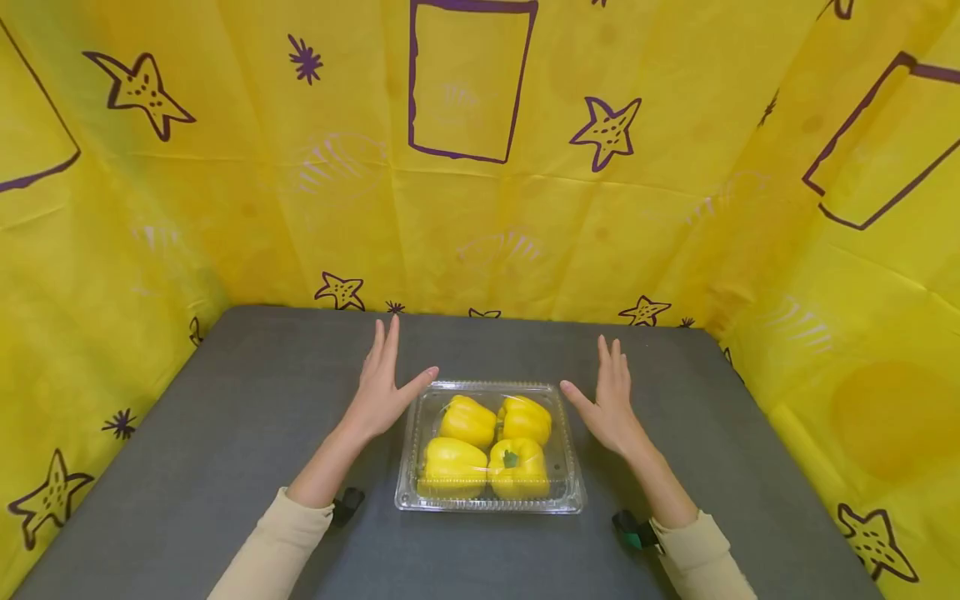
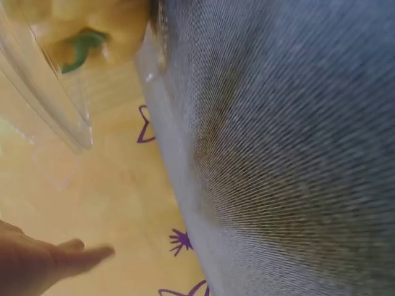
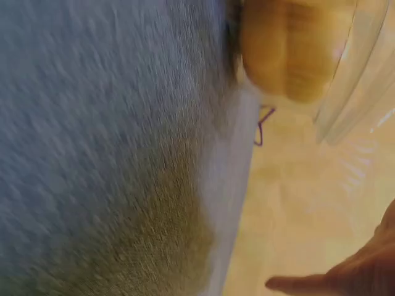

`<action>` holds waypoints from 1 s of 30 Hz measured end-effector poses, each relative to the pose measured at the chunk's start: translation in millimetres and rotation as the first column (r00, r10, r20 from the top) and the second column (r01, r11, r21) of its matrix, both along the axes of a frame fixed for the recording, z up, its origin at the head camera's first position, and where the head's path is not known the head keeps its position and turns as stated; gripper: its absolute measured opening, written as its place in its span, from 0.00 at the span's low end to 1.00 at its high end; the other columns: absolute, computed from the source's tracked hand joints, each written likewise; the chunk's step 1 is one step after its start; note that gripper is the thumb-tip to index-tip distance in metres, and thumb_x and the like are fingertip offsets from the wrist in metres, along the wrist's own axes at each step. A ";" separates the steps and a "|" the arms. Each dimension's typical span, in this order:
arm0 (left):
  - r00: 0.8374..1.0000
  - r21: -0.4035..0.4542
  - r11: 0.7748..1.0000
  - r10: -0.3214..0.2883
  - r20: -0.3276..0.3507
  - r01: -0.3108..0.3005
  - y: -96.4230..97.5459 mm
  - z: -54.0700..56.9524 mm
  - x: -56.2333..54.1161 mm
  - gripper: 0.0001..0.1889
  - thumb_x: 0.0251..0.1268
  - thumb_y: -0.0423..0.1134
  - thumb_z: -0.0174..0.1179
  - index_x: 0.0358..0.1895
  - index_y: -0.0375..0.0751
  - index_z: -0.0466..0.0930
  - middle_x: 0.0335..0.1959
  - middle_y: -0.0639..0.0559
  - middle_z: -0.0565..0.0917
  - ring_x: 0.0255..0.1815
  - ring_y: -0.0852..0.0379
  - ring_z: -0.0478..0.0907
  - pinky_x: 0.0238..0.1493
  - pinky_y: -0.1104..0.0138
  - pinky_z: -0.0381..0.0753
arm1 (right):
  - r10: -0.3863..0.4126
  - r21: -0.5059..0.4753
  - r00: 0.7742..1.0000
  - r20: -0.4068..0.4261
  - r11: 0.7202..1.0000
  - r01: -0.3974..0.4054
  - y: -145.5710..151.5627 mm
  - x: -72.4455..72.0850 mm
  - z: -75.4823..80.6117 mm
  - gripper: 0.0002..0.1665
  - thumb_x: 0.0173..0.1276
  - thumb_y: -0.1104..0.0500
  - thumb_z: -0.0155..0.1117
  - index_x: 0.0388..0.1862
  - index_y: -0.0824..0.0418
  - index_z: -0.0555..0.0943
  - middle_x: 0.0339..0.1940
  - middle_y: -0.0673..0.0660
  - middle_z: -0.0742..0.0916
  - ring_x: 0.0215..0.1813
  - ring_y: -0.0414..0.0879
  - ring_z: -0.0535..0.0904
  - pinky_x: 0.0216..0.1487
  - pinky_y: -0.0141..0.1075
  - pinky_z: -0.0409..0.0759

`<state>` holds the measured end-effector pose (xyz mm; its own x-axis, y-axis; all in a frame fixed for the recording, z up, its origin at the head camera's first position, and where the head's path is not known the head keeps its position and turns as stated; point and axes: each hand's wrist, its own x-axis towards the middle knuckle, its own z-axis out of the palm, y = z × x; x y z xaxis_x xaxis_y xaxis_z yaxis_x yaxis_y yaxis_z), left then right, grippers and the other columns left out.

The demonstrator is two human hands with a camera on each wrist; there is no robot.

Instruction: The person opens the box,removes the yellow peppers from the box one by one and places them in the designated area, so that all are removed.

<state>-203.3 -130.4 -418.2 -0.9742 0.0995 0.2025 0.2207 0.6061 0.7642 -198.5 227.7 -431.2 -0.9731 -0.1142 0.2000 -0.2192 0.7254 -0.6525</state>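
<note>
A clear plastic clamshell box [image 1: 562, 492] with its lid down sits on the table, holding several yellow bell peppers [image 1: 453, 462]. One pepper shows a green stem, seen also as a stem [image 2: 83, 49] in the left wrist view. To the left of the box is my left hand [image 1: 382, 396], fingers straight and thumb spread toward the box's far left corner. My right hand [image 1: 611, 408] mirrors it at the right side, thumb pointing at the far right corner. Neither hand holds anything. In the right wrist view a pepper [image 3: 287, 52] shows blurred through the plastic.
The dark grey table [image 1: 225, 467] carries the box near its middle. Yellow cloth [image 1: 495, 217] with purple starfish and frame drawings hangs behind the table and along both sides. Black straps [image 1: 633, 530] sit at both wrists, below beige sleeves.
</note>
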 end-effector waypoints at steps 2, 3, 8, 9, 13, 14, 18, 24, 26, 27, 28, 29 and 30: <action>0.999 0.055 0.998 -0.021 0.026 0.019 0.4 -1.1 4.1 0.53 0.62 0.66 0.58 0.77 0.68 0.26 0.79 0.54 0.27 0.77 0.36 0.34 0.63 0.29 0.43 | 0.036 -0.030 0.999 0.019 0.999 -0.035 -2.5 4.4 0.4 0.55 0.72 0.39 0.55 0.80 0.50 0.30 0.79 0.58 0.32 0.76 0.66 0.26 0.62 0.75 0.38; 0.999 0.076 0.997 -0.034 0.039 0.031 0.7 -1.4 6.6 0.53 0.61 0.65 0.59 0.77 0.68 0.27 0.79 0.55 0.28 0.77 0.36 0.35 0.62 0.28 0.44 | 0.054 -0.043 0.998 0.030 0.998 -0.053 -3.8 7.1 0.6 0.55 0.72 0.40 0.55 0.80 0.49 0.30 0.79 0.58 0.32 0.77 0.66 0.27 0.62 0.75 0.38; 0.985 0.201 0.972 -0.142 0.096 0.121 2.9 -3.0 21.0 0.53 0.62 0.57 0.63 0.79 0.60 0.30 0.80 0.50 0.31 0.78 0.40 0.41 0.66 0.36 0.54 | 0.153 -0.101 0.986 0.065 0.984 -0.146 -10.9 22.8 0.2 0.55 0.71 0.44 0.59 0.80 0.47 0.33 0.80 0.57 0.36 0.77 0.65 0.33 0.62 0.75 0.42; 0.980 0.231 0.963 -0.165 0.113 0.136 3.2 -3.3 24.1 0.53 0.63 0.56 0.64 0.79 0.58 0.31 0.80 0.49 0.33 0.78 0.41 0.42 0.67 0.38 0.55 | 0.169 -0.105 0.983 0.068 0.981 -0.162 -12.3 26.1 -0.2 0.56 0.70 0.45 0.60 0.80 0.47 0.34 0.80 0.57 0.37 0.78 0.65 0.34 0.62 0.75 0.42; 0.957 0.318 0.930 -0.244 0.157 0.185 4.3 -4.9 35.4 0.52 0.65 0.52 0.63 0.79 0.55 0.31 0.80 0.47 0.36 0.78 0.41 0.42 0.68 0.40 0.54 | 0.224 -0.116 0.972 0.075 0.970 -0.215 -16.3 35.8 -2.0 0.56 0.69 0.47 0.63 0.81 0.47 0.35 0.80 0.58 0.39 0.78 0.65 0.36 0.63 0.73 0.48; 0.952 0.327 0.925 -0.258 0.164 0.194 4.7 -5.5 37.7 0.52 0.65 0.51 0.63 0.79 0.55 0.31 0.80 0.48 0.36 0.78 0.41 0.41 0.68 0.40 0.54 | 0.237 -0.124 0.968 0.077 0.966 -0.227 -17.1 37.9 -2.2 0.56 0.69 0.48 0.64 0.81 0.47 0.36 0.80 0.58 0.39 0.78 0.65 0.36 0.63 0.72 0.51; 0.935 0.338 0.911 -0.306 0.179 0.234 7.3 -6.8 46.3 0.52 0.64 0.49 0.63 0.79 0.54 0.30 0.80 0.49 0.34 0.78 0.41 0.37 0.69 0.40 0.50 | 0.299 -0.173 0.950 0.086 0.944 -0.281 -18.5 46.0 -2.2 0.58 0.66 0.50 0.66 0.81 0.45 0.36 0.80 0.56 0.38 0.77 0.65 0.38 0.61 0.67 0.62; 0.925 0.277 0.925 -0.321 0.205 0.260 10.9 -8.4 58.9 0.57 0.57 0.52 0.69 0.79 0.57 0.32 0.80 0.49 0.30 0.78 0.40 0.35 0.69 0.39 0.48 | 0.377 -0.217 0.922 0.082 0.910 -0.353 -19.4 56.0 -1.8 0.62 0.61 0.49 0.71 0.80 0.42 0.38 0.80 0.54 0.38 0.78 0.64 0.38 0.60 0.67 0.64; 0.925 0.241 0.933 -0.320 0.205 0.269 11.7 -9.0 63.6 0.60 0.53 0.53 0.71 0.79 0.59 0.32 0.79 0.49 0.30 0.78 0.40 0.33 0.67 0.36 0.46 | 0.395 -0.220 0.915 0.079 0.902 -0.371 -19.5 59.5 -2.2 0.64 0.59 0.49 0.73 0.80 0.42 0.38 0.80 0.53 0.38 0.78 0.64 0.38 0.59 0.68 0.64; 0.926 0.217 0.937 -0.319 0.203 0.275 11.9 -9.4 66.0 0.61 0.52 0.54 0.72 0.79 0.60 0.32 0.79 0.49 0.29 0.78 0.39 0.33 0.66 0.34 0.46 | 0.401 -0.222 0.913 0.078 0.900 -0.376 -19.6 61.3 -2.3 0.65 0.58 0.49 0.74 0.80 0.42 0.39 0.80 0.52 0.38 0.78 0.64 0.38 0.58 0.70 0.64; 0.926 0.197 0.939 -0.320 0.202 0.281 11.9 -10.0 68.3 0.62 0.50 0.55 0.73 0.79 0.62 0.31 0.79 0.49 0.29 0.77 0.38 0.32 0.65 0.32 0.45 | 0.405 -0.219 0.911 0.073 0.898 -0.382 -19.4 63.2 -2.6 0.66 0.56 0.49 0.75 0.81 0.44 0.40 0.80 0.52 0.38 0.78 0.64 0.38 0.58 0.71 0.63; 0.926 0.180 0.941 -0.321 0.201 0.287 12.0 -10.7 70.5 0.63 0.48 0.56 0.74 0.79 0.63 0.31 0.79 0.49 0.29 0.77 0.37 0.33 0.64 0.31 0.45 | 0.408 -0.213 0.910 0.069 0.898 -0.386 -19.3 65.2 -2.9 0.67 0.54 0.48 0.76 0.81 0.45 0.40 0.80 0.51 0.38 0.78 0.64 0.38 0.57 0.72 0.62; 0.927 0.163 0.942 -0.323 0.193 0.294 11.9 -11.4 72.7 0.64 0.47 0.56 0.74 0.78 0.64 0.30 0.79 0.48 0.28 0.77 0.36 0.32 0.62 0.29 0.45 | 0.409 -0.204 0.910 0.064 0.898 -0.389 -19.2 66.9 -3.3 0.68 0.53 0.47 0.77 0.81 0.46 0.41 0.80 0.50 0.38 0.78 0.63 0.38 0.57 0.73 0.61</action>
<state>-130.6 -118.4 -429.6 -0.9209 0.3890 0.0236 0.2033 0.4277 0.8808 -131.6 208.5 -434.5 -0.8695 -0.4686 0.1560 -0.3896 0.4568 -0.7997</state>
